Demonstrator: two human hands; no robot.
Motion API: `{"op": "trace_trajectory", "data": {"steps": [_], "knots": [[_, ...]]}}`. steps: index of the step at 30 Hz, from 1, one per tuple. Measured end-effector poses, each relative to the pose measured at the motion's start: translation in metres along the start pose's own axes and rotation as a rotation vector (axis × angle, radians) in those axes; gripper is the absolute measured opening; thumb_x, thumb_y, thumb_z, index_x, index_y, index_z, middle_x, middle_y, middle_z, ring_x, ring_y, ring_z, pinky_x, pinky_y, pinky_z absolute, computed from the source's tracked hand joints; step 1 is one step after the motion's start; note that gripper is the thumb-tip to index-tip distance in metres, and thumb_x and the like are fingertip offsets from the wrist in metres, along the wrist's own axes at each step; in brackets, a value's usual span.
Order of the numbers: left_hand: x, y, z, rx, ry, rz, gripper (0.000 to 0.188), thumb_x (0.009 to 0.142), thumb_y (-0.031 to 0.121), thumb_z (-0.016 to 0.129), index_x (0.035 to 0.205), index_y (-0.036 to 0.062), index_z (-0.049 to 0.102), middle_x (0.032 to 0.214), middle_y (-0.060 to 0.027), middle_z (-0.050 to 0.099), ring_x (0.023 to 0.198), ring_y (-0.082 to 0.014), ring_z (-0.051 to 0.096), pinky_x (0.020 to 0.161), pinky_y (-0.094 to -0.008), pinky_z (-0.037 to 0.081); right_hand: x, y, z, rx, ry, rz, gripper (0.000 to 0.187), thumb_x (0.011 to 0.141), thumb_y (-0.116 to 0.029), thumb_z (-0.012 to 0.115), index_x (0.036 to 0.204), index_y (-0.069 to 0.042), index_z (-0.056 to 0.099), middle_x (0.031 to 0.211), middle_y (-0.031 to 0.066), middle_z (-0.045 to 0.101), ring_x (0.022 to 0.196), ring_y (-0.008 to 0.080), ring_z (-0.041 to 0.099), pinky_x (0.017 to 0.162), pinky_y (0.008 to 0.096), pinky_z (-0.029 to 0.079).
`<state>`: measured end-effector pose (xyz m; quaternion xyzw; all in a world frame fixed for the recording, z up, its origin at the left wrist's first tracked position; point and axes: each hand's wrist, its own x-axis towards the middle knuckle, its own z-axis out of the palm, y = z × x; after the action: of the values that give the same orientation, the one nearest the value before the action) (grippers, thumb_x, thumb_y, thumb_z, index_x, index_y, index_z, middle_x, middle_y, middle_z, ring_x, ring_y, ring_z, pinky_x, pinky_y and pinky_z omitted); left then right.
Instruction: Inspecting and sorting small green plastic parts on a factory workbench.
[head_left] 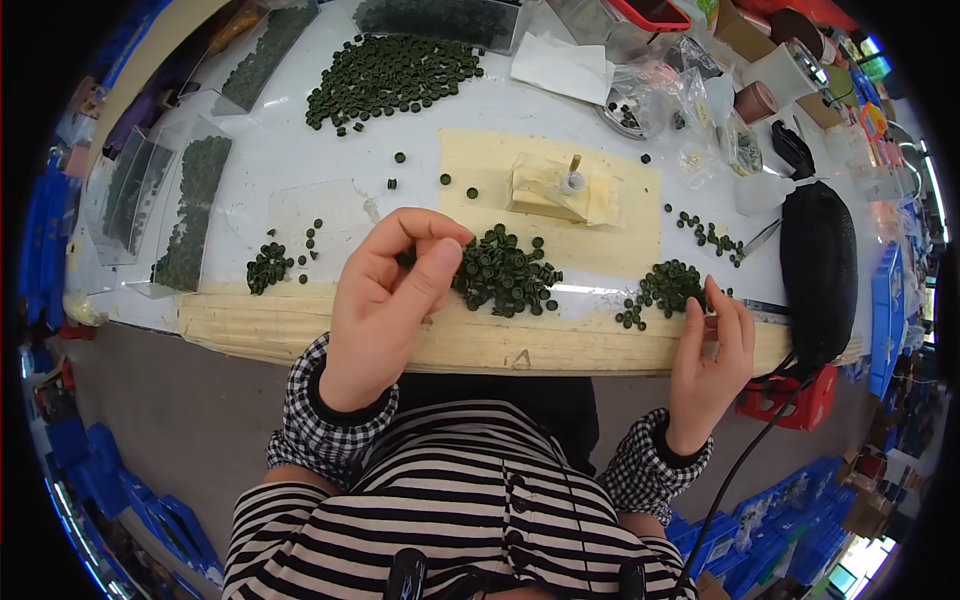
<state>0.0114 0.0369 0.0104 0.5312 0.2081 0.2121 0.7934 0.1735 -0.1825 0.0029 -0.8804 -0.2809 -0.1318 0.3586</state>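
Observation:
My left hand is above the table's front edge, with thumb and forefinger pinched together at the left side of the middle pile of small dark green ridged round caps. Whatever sits between those fingertips is too small to make out. Over at the right, my right hand reaches to a smaller pile of the same caps. Its thumb and forefinger are apart, beside the pile's right edge, and I see nothing held in them. A small taped block with an upright pin stands on the yellowish sheet behind the middle pile.
A large heap of green caps lies at the back, a small group at left. Clear trays of caps line the left side. A black pouch with a cable, plastic bags and white paper occupy the right and back.

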Motion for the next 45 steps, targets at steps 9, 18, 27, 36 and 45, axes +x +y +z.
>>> {"op": "trace_trajectory", "data": {"steps": [9, 18, 27, 36, 45], "knots": [[-0.004, 0.009, 0.003, -0.602, 0.002, -0.316, 0.023, 0.100, 0.011, 0.039, 0.118, 0.0005, 0.048, 0.090, -0.0035, 0.052, 0.061, -0.0047, 0.036, 0.054, -0.0187, 0.032, 0.002, -0.017, 0.019, 0.075, -0.118, -0.262, 0.020, 0.075, 0.003, 0.068, 0.095, -0.001, 0.068, 0.085, 0.0077, 0.060, 0.078, 0.0230, 0.053, 0.068, 0.0320, 0.044], [-0.009, -0.009, -0.007, -0.744, -0.331, -0.258, 0.032, 0.102, 0.022, 0.037, 0.116, -0.0016, 0.053, 0.078, 0.0008, 0.051, 0.059, -0.0033, 0.034, 0.053, -0.0187, 0.029, 0.008, -0.029, 0.023, 0.058, -0.145, -0.329, 0.016, 0.069, 0.000, 0.072, 0.084, -0.004, 0.068, 0.081, 0.0058, 0.058, 0.077, 0.0233, 0.051, 0.068, 0.0332, 0.041], [-0.012, 0.008, 0.018, -0.481, -0.062, -0.359, 0.029, 0.099, 0.017, 0.043, 0.122, 0.0004, 0.051, 0.076, 0.0014, 0.047, 0.059, -0.0039, 0.034, 0.053, -0.0179, 0.030, 0.009, -0.036, 0.034, 0.121, -0.137, -0.325, 0.015, 0.070, 0.002, 0.070, 0.082, -0.003, 0.064, 0.081, 0.0071, 0.061, 0.077, 0.0244, 0.054, 0.068, 0.0340, 0.044], [-0.015, -0.014, 0.007, -0.732, -0.264, -0.362, 0.025, 0.099, 0.020, 0.048, 0.107, 0.0001, 0.059, 0.078, -0.0002, 0.057, 0.058, -0.0029, 0.035, 0.053, -0.0172, 0.029, -0.006, -0.049, 0.034, 0.496, -0.059, -0.243, 0.018, 0.067, 0.009, 0.069, 0.081, -0.001, 0.064, 0.076, 0.0104, 0.065, 0.067, 0.0228, 0.062, 0.061, 0.0286, 0.047], [-0.016, -0.009, 0.017, -0.540, -0.173, -0.365, 0.022, 0.096, 0.014, 0.050, 0.111, 0.0002, 0.059, 0.078, -0.0004, 0.053, 0.060, -0.0038, 0.035, 0.053, -0.0187, 0.029, -0.012, -0.064, 0.034, 0.712, -0.184, -0.222, 0.019, 0.070, 0.011, 0.069, 0.085, 0.001, 0.066, 0.075, 0.0102, 0.066, 0.065, 0.0211, 0.063, 0.059, 0.0273, 0.047]]}}
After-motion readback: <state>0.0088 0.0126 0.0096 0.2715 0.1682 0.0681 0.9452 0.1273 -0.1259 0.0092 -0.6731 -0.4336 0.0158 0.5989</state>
